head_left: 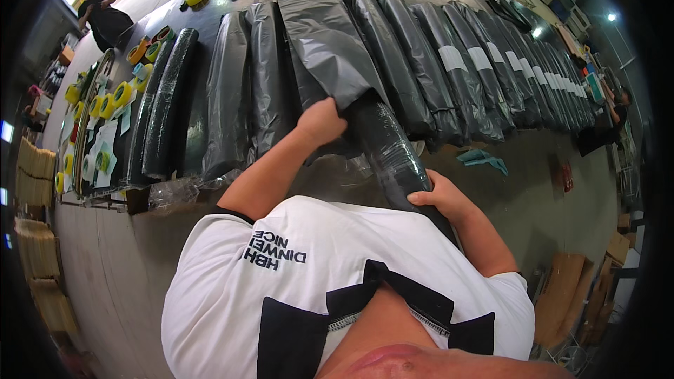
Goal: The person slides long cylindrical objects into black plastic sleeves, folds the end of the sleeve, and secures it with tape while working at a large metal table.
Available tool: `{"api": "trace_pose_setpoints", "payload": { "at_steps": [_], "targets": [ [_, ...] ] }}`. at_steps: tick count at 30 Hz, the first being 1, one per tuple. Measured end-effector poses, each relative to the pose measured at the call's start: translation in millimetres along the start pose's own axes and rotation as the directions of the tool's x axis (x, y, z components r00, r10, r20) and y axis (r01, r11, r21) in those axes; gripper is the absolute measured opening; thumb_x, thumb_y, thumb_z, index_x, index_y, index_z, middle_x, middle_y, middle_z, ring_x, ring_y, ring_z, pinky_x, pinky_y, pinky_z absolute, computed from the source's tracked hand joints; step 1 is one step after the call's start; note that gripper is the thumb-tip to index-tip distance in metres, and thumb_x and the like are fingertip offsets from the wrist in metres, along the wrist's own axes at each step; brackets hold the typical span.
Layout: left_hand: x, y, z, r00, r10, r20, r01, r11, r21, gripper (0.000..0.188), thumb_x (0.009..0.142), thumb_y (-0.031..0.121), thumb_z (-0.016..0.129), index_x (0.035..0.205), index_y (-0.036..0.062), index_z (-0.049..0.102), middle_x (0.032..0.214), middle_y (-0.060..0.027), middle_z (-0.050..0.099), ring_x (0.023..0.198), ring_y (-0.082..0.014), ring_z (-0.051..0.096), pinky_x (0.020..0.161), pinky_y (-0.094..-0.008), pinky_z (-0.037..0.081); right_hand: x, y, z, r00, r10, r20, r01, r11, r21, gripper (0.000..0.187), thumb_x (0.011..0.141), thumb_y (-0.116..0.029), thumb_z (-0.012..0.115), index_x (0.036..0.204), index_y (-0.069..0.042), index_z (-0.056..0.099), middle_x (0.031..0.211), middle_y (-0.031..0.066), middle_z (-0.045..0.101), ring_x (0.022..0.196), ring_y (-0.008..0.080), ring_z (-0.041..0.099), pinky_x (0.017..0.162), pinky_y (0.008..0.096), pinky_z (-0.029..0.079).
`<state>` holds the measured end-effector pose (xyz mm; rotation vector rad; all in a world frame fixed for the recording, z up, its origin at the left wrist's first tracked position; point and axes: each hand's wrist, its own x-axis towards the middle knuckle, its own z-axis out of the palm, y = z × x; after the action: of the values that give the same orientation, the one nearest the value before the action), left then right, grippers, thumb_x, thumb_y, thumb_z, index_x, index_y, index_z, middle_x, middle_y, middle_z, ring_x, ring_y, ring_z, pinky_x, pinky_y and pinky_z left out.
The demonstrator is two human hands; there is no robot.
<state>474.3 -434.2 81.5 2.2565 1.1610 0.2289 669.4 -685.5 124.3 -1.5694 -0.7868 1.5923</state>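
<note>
A large grey plastic bag (325,48) lies on the table with its mouth toward me. My left hand (322,123) is closed on the edge of that mouth. Part-way inside the bag is a long black roll (387,153) wrapped in shiny clear film, slanting from the bag toward my right side. My right hand (439,195) grips the near part of this roll, thumb on top. The roll's far end is hidden in the bag, and its near end is hidden by my arm and body.
Several grey-bagged rolls (395,67) lie side by side to the right, many with white labels. On the left are unbagged black rolls (170,102) and yellow tape rolls (107,105). A light blue cloth (483,161) lies beyond my right hand. A person (102,14) stands far left.
</note>
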Motion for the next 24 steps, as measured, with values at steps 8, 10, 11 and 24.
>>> {"api": "trace_pose_setpoints", "payload": {
  "at_steps": [8, 10, 11, 24],
  "targets": [
    [-54, 10, -26, 0.983, 0.039, 0.178, -0.043, 0.999, 0.016, 0.051, 0.079, 0.016, 0.059, 0.124, -0.0043, 0.049, 0.103, -0.0272, 0.065, 0.102, -0.0421, 0.061, 0.089, -0.0478, 0.049, 65, -27, 34, 0.99, -0.112, -0.084, 0.109, 0.993, -0.045, 0.081, 0.068, -0.026, 0.086, 0.13, 0.01, 0.047, 0.114, 0.0148, 0.062, 0.1, 0.0196, 0.061, 0.089, 0.0312, 0.049],
    [-59, -2, -48, 0.989, 0.063, 0.13, -0.066, 0.998, 0.017, 0.051, 0.079, 0.016, 0.06, 0.125, -0.004, 0.048, 0.103, -0.0258, 0.065, 0.101, -0.0413, 0.062, 0.088, -0.0478, 0.049, 93, -31, 43, 0.959, -0.253, -0.125, 0.241, 0.965, -0.108, 0.096, 0.068, -0.025, 0.087, 0.14, 0.013, 0.036, 0.121, 0.0191, 0.059, 0.105, 0.0226, 0.06, 0.092, 0.0318, 0.048],
    [-60, -14, -60, 0.993, 0.086, 0.08, -0.089, 0.996, 0.034, 0.052, 0.08, 0.016, 0.061, 0.125, -0.0049, 0.047, 0.103, -0.0245, 0.066, 0.1, -0.0404, 0.062, 0.087, -0.0475, 0.049, 104, -43, 61, 0.914, -0.331, -0.236, 0.277, 0.932, -0.233, 0.114, 0.067, -0.024, 0.087, 0.148, 0.014, 0.016, 0.129, 0.0246, 0.053, 0.113, 0.0262, 0.057, 0.096, 0.032, 0.046],
    [-51, -322, -241, 0.879, 0.032, -0.475, 0.098, 0.964, 0.247, 0.073, 0.086, 0.043, 0.066, 0.146, 0.0112, 0.039, 0.131, -0.013, 0.057, 0.126, -0.0304, 0.049, 0.104, -0.0414, 0.039, 264, -118, 329, 0.904, -0.426, -0.039, 0.428, 0.901, 0.064, 0.088, 0.069, -0.009, 0.082, 0.146, -0.001, 0.038, 0.118, 0.0121, 0.062, 0.1, 0.0186, 0.062, 0.087, 0.0303, 0.049]
  ]
}}
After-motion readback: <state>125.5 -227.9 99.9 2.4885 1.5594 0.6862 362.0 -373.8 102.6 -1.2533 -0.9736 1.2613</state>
